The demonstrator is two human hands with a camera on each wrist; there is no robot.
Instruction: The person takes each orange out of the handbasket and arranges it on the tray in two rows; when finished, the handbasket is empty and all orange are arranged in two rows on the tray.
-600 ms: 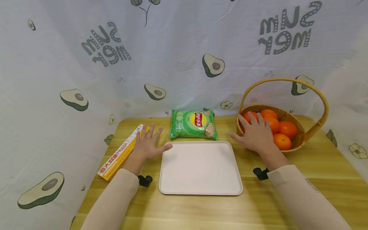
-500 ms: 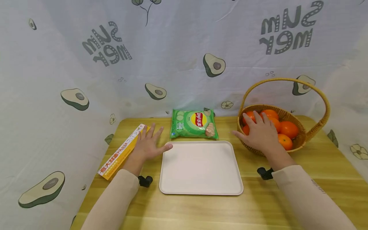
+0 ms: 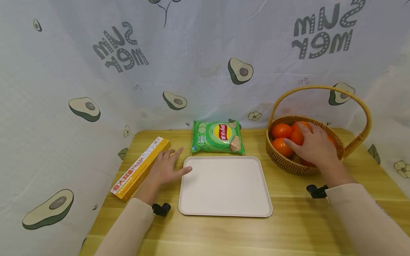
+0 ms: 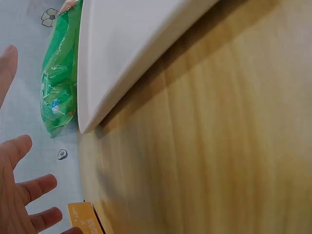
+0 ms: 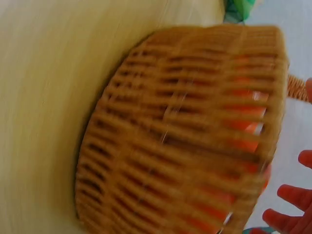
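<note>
Here, right hand (image 3: 316,145) over the oranges (image 3: 296,136), left hand (image 3: 164,170) beside the pasta box (image 3: 140,168), both hands spread.

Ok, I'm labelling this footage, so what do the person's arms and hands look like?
The left sleeve and right sleeve are long and beige; the right one bears a small dark marking, unreadable here. The left hand and right hand are ungloved, with a small black device at each wrist.

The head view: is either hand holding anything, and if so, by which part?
Nothing is held. The right hand is spread above the orange fruit in the basket; the left hand, also spread, is near the pasta box.
</note>
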